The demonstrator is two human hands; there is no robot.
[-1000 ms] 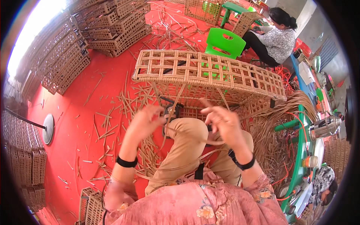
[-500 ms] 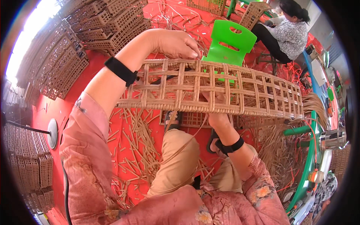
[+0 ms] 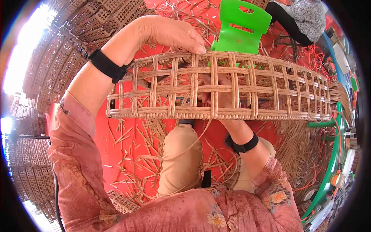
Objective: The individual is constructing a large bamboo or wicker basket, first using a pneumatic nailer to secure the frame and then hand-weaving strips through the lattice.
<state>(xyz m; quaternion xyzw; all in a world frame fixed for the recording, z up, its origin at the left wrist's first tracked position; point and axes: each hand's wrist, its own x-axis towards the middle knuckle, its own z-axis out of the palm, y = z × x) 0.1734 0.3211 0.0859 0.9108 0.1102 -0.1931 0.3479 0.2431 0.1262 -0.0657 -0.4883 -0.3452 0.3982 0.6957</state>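
A long brown woven basket [image 3: 224,115] with an open lattice side is held up on its side before me. My left hand [image 3: 174,34] is closed at its upper rim, the thumb pressing on the edge and the other fingers partly hidden. Inside the basket, behind the lattice, is my right hand [image 3: 225,99]. Its fingers are curled near the weave, and the bars partly cover what they pinch. A loose brown weaving strip [image 3: 203,131] hangs below the lower rim and loops over my lap.
A green plastic chair [image 3: 241,38] stands just beyond the basket. Stacks of woven baskets [image 3: 58,73] fill the left side. Cut strips [image 3: 148,135] litter the red floor. On the right are a green table frame [image 3: 333,158] and a bundle of strips. Another person [image 3: 308,19] sits far right.
The basket has turned its lattice side more toward me and come nearer. My left hand has shifted up and left along with it. My right hand remains inside.
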